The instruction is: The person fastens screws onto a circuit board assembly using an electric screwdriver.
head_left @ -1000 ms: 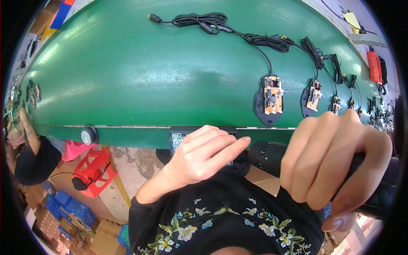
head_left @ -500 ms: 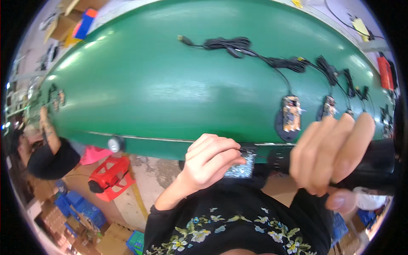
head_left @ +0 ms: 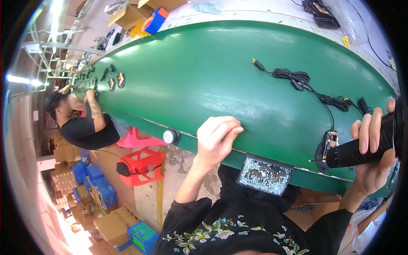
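Observation:
My right hand (head_left: 374, 140) is wrapped round a thick black electric screwdriver (head_left: 355, 154). It lies roughly level, and its thin bit (head_left: 316, 160) points left beside a black housing with an exposed circuit board (head_left: 330, 144). A black cable (head_left: 293, 77) runs from that board, bundled, to a plug on the green belt. My left hand (head_left: 219, 138) hovers at the belt's near edge, thumb and fingertips pinched together; whatever they may hold is too small to make out. Below it, a shallow black tray (head_left: 264, 175) full of small silvery screws sits against the near edge.
On the left another person (head_left: 87, 123) works at the belt (head_left: 178, 85) near more boards. A round grey knob (head_left: 171, 136) is on the near edge. Red stools (head_left: 142, 166) and cartons (head_left: 112, 225) stand on the floor; an open carton (head_left: 131, 17) lies beyond the belt.
My left hand has come up out of the screw tray, its fingers pinched. The screwdriver now shows plainly in my right hand, near the board. The view has swung left.

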{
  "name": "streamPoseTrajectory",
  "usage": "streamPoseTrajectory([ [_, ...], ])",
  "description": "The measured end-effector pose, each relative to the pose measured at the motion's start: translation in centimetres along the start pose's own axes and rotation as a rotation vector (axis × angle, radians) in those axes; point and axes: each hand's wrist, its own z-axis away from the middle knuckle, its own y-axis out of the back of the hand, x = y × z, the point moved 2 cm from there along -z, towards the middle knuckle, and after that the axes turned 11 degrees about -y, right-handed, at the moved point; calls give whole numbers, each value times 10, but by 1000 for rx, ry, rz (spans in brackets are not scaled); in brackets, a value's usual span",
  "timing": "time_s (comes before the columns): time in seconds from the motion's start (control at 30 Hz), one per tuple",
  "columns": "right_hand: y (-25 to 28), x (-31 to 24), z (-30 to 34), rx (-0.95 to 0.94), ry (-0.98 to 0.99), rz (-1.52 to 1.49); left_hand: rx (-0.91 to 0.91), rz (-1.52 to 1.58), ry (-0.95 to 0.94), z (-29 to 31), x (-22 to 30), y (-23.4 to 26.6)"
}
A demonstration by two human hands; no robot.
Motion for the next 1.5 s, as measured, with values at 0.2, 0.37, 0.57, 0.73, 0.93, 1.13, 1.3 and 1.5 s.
streamPoseTrajectory([
  [0.2,-2,2,1,106,-65,156,-163,-377,118,-34,-136,83],
  [0.37,-10,2,-3,-30,-53,187,-242,-957,517,23,-362,216],
  [0.57,-11,-6,-7,-24,148,8,-184,-792,911,67,-464,301],
  [0.73,-20,-11,-14,-102,198,-93,-152,-771,1098,74,-479,278],
  [0.93,-23,-11,-17,-7,305,-146,-442,-754,709,26,-365,180],
  [1.13,-14,-17,-11,-166,253,-206,-489,-537,178,-10,-159,72],
  [1.3,-11,-21,-8,-102,214,-198,-531,-145,1,-22,-46,-13],
  [1.5,-19,-5,-15,-94,225,-113,-603,-59,-140,-21,42,-55],
])
